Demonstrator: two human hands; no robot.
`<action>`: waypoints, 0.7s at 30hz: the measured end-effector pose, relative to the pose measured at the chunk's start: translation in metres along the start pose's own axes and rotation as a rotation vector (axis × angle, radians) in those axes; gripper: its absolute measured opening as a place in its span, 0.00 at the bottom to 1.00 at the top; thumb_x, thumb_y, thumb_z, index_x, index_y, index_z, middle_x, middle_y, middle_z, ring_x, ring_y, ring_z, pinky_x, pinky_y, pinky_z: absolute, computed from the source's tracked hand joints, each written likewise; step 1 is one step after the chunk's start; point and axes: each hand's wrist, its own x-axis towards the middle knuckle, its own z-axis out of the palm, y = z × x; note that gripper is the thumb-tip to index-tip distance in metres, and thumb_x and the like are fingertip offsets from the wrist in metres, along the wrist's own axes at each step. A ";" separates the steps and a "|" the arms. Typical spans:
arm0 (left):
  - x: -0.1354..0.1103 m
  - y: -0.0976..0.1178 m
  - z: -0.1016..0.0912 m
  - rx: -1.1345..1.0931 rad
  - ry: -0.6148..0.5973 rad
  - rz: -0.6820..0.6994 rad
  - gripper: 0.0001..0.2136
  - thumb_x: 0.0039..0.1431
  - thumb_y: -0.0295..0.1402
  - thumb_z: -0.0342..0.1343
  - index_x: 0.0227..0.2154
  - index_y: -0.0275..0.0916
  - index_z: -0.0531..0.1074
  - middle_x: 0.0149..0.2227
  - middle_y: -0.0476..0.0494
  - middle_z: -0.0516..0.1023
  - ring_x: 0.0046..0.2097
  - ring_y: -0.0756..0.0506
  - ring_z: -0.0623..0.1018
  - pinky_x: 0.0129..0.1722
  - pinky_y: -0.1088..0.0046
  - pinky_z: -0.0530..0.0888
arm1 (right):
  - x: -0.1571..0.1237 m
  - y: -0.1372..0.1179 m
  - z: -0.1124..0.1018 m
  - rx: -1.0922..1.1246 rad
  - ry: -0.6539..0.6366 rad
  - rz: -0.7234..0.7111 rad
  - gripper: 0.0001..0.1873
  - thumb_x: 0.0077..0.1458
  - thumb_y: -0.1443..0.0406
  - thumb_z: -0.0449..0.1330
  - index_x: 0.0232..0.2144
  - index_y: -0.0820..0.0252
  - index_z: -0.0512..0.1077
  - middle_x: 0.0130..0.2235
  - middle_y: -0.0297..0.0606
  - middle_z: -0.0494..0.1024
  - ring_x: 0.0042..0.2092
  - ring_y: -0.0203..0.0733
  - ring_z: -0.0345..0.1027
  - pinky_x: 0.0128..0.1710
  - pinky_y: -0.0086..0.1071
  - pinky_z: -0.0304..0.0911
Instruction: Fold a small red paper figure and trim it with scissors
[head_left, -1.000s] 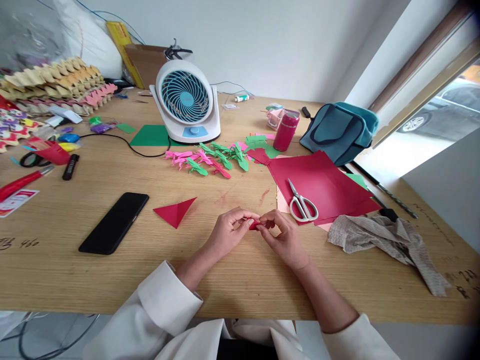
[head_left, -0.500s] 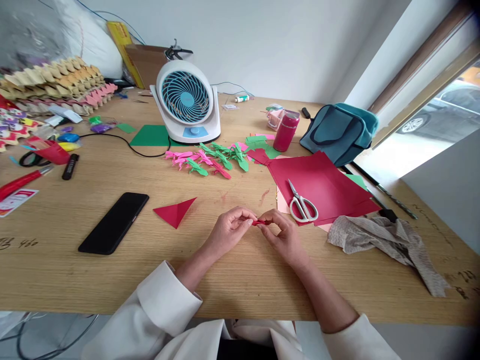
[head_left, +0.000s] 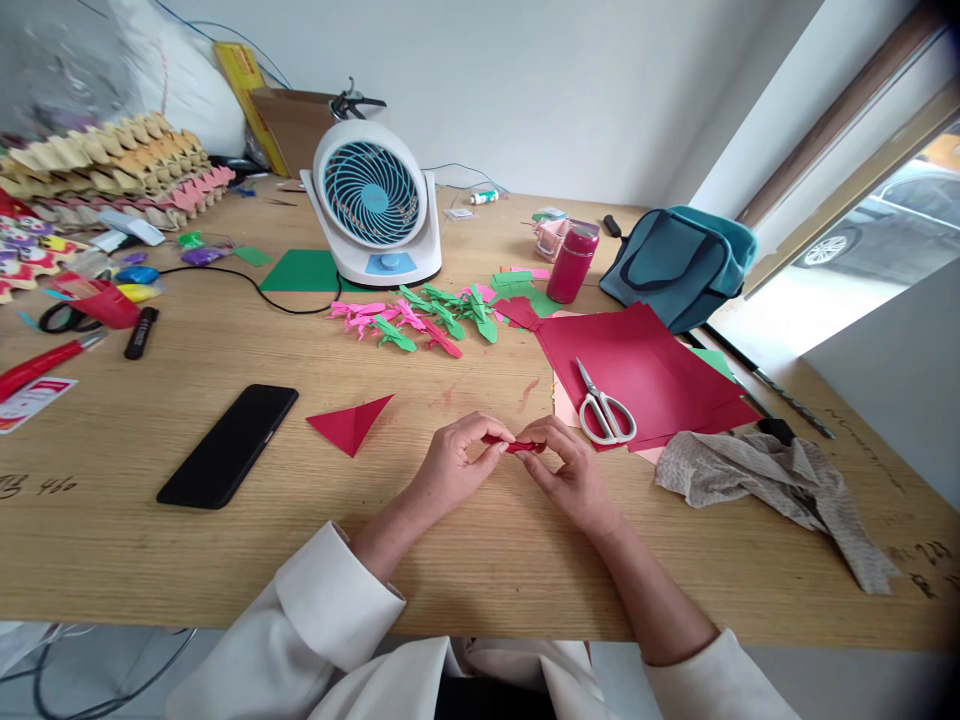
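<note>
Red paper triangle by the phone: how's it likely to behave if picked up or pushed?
The red paper triangle is probably very light and easy to slide, being a thin sheet with nothing on top. It may flex along the crease near its middle. Rolling seems unlikely, given its straight edges.

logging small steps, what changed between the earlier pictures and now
The small red paper shows as a thinner strip than at first. The left hand and right hand barely moved and kept hold of it. The red triangle, scissors and phone stayed put.
</note>
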 end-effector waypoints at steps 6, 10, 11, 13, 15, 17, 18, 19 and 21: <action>-0.001 0.001 0.000 0.029 0.018 0.065 0.08 0.58 0.20 0.54 0.35 0.38 0.74 0.36 0.47 0.77 0.40 0.49 0.77 0.43 0.73 0.72 | -0.001 0.002 0.001 0.027 0.011 -0.021 0.05 0.61 0.68 0.59 0.39 0.55 0.73 0.36 0.38 0.73 0.38 0.41 0.67 0.37 0.36 0.66; -0.002 0.002 0.001 0.040 0.032 0.075 0.09 0.58 0.19 0.54 0.35 0.38 0.74 0.36 0.46 0.77 0.40 0.49 0.77 0.43 0.73 0.73 | -0.001 0.002 0.000 0.039 0.013 -0.018 0.05 0.61 0.69 0.59 0.39 0.54 0.73 0.37 0.38 0.73 0.39 0.42 0.68 0.38 0.37 0.66; -0.002 0.002 0.001 0.046 0.036 0.076 0.09 0.57 0.19 0.54 0.35 0.39 0.74 0.36 0.46 0.77 0.40 0.49 0.77 0.43 0.73 0.73 | -0.001 0.002 0.000 0.041 0.012 -0.016 0.05 0.61 0.68 0.59 0.39 0.54 0.73 0.37 0.38 0.74 0.39 0.42 0.68 0.38 0.37 0.66; -0.002 0.002 0.002 0.059 0.045 0.079 0.09 0.57 0.19 0.54 0.35 0.39 0.74 0.36 0.47 0.77 0.40 0.49 0.77 0.43 0.73 0.73 | 0.000 0.002 0.000 0.049 0.012 -0.011 0.05 0.61 0.68 0.59 0.39 0.54 0.73 0.37 0.38 0.74 0.39 0.42 0.68 0.38 0.37 0.66; -0.003 0.002 0.002 0.076 0.053 0.091 0.09 0.58 0.19 0.54 0.35 0.39 0.74 0.36 0.47 0.77 0.40 0.49 0.77 0.43 0.73 0.73 | 0.000 0.003 0.000 0.063 0.017 -0.005 0.05 0.61 0.69 0.59 0.38 0.54 0.73 0.37 0.38 0.75 0.39 0.42 0.69 0.38 0.37 0.66; -0.003 0.002 0.003 0.098 0.062 0.112 0.09 0.58 0.19 0.54 0.36 0.39 0.74 0.36 0.47 0.77 0.40 0.49 0.77 0.43 0.73 0.73 | 0.001 0.004 0.000 0.080 0.028 0.000 0.05 0.60 0.69 0.59 0.38 0.54 0.73 0.37 0.38 0.75 0.39 0.42 0.69 0.38 0.37 0.66; -0.004 0.001 0.003 0.111 0.065 0.123 0.09 0.59 0.20 0.54 0.36 0.39 0.74 0.37 0.47 0.78 0.41 0.49 0.77 0.44 0.73 0.73 | 0.001 0.004 0.001 0.089 0.036 0.001 0.05 0.60 0.69 0.59 0.38 0.54 0.73 0.38 0.38 0.76 0.40 0.42 0.70 0.38 0.37 0.66; -0.004 0.001 0.003 0.125 0.069 0.134 0.09 0.59 0.20 0.54 0.36 0.40 0.74 0.37 0.47 0.78 0.41 0.49 0.77 0.44 0.73 0.73 | 0.001 0.005 0.001 0.096 0.043 0.003 0.05 0.60 0.69 0.60 0.38 0.54 0.74 0.38 0.38 0.76 0.40 0.42 0.70 0.39 0.37 0.66; -0.005 0.000 0.003 0.157 0.073 0.158 0.09 0.60 0.20 0.54 0.37 0.40 0.74 0.37 0.47 0.78 0.41 0.49 0.78 0.44 0.73 0.74 | 0.001 0.007 0.002 0.112 0.057 0.010 0.05 0.59 0.68 0.60 0.37 0.54 0.74 0.38 0.38 0.77 0.41 0.42 0.71 0.41 0.38 0.67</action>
